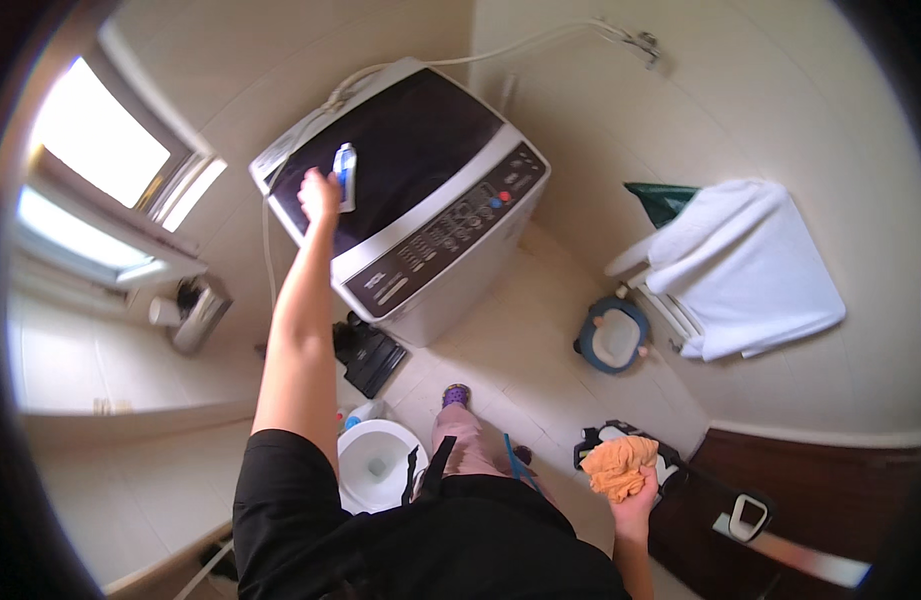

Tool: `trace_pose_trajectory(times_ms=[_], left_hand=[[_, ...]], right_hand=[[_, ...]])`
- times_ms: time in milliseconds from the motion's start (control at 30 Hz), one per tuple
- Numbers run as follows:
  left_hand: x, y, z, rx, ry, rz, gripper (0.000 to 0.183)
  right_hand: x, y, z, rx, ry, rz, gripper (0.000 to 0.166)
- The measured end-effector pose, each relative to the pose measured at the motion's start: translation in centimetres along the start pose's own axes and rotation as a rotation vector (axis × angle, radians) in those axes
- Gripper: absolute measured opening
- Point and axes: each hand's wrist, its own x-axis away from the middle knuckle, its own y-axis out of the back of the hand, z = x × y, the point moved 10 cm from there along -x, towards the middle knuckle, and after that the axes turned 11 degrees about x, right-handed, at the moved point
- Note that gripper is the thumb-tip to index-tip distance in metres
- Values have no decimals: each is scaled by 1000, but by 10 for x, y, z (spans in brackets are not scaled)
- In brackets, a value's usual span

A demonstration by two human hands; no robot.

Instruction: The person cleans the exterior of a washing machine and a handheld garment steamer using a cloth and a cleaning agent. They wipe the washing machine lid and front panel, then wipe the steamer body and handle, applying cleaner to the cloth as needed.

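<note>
My left hand [319,195] is over the dark lid of a top-loading washing machine [430,150], its fingers curled. Right beside it, overlapping its thumb side, is a white and blue squeeze tube [345,174] with its cap end pointing away from me. Whether the fingers grip the tube or only lie against it cannot be made out. Low on the right, my right hand [635,501] holds a crumpled orange cloth [619,466], which bulges out above the fingers.
A white toilet [381,484] stands close on my left, bottles [364,412] behind it. A black scale-like object [374,364] lies by the washer. A blue-rimmed child's potty seat [614,335] and a white towel [738,270] on a rack are to the right. A hose [505,52] runs to the wall tap.
</note>
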Motion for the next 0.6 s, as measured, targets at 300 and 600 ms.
trace_pose_trajectory(times_ms=[300,600], left_hand=[[-88,-81,27,-45,-55,302,55],[296,-39,-209,1313,-16,1246,27]], right_hand=[[52,33,-44,-225,-3,-220,49],[93,88,-23,-432,132,-293,42]])
